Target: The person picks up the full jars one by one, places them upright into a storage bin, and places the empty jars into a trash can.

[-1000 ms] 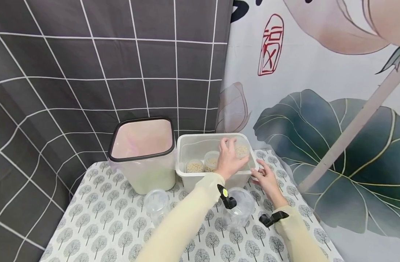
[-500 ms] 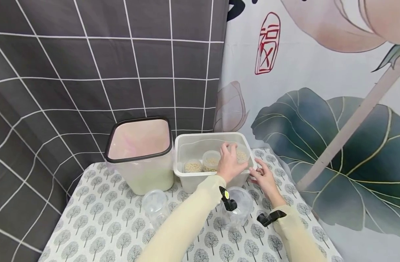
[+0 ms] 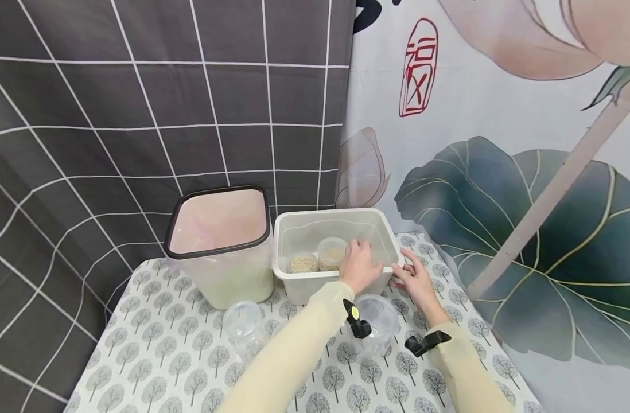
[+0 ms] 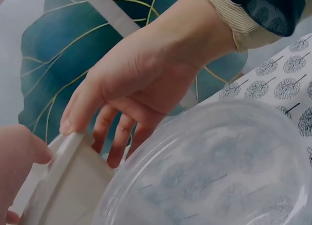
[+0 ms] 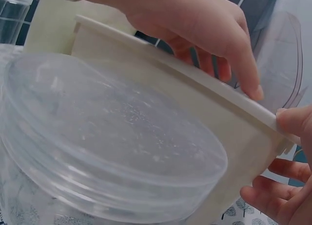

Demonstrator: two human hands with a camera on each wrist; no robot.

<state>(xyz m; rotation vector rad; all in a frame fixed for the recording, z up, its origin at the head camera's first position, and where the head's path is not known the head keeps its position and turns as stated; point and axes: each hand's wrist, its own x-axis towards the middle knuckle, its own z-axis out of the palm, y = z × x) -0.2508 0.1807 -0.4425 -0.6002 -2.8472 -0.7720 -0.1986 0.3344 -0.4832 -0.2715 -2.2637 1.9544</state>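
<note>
My left hand (image 3: 360,267) reaches down into a white plastic tub (image 3: 299,289) with its fingers bent, around a small clear jar of pale beans that the hand and the tub's front wall now hide. To its left inside the tub stand two more small jars, a middle jar (image 3: 332,252) and a left jar (image 3: 303,263), both with pale beans. My right hand (image 3: 417,285) grips the tub's right rim near the front corner. In the right wrist view its thumb lies on top of the rim, with the other fingers spread below, outside the tub.
A large clear jar (image 3: 377,321) stands in front of the tub, below my wrists. Another clear jar (image 3: 244,324) is farther left, partly behind my left sleeve. A tall bin (image 3: 237,281) with a black rim stands left of the tub. Curtains hang behind the table.
My left hand has moved lower into the tub, and the jar of beans once visible beside its fingers has dropped out of sight. The right hand stays on the rim.
</note>
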